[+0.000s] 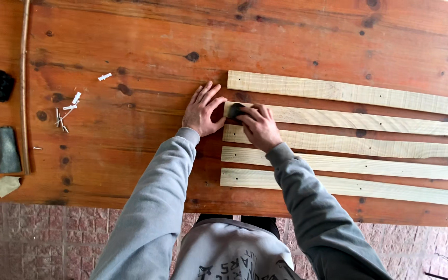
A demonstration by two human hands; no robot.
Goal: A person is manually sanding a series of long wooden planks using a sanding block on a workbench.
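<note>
Found five pale slats lying side by side, a little apart, on the right half of a reddish wooden table (130, 41). Worked at the very left end of the second slat (369, 122), counted from the far side. Closed the right hand (259, 127) over a small dark block (235, 110), fingers curled on top, and pressed it down on the wood there. Laid the left hand (201, 111) flat on the table just beside that end, fingers spread, holding nothing, thumb near the slat's end or touching it. Judged the work on this slat as near one end only: block at the left tip, the whole length to the right uncovered. Could not tell whether the top slat (348, 93) or the three nearer slats (369, 165) were already treated; looked alike in colour and grain. Left aside, well apart at the far left: a dark strip (6, 150), a pale scrap (4, 185), a black clip (1, 85), some small white pieces (68, 109).
</note>
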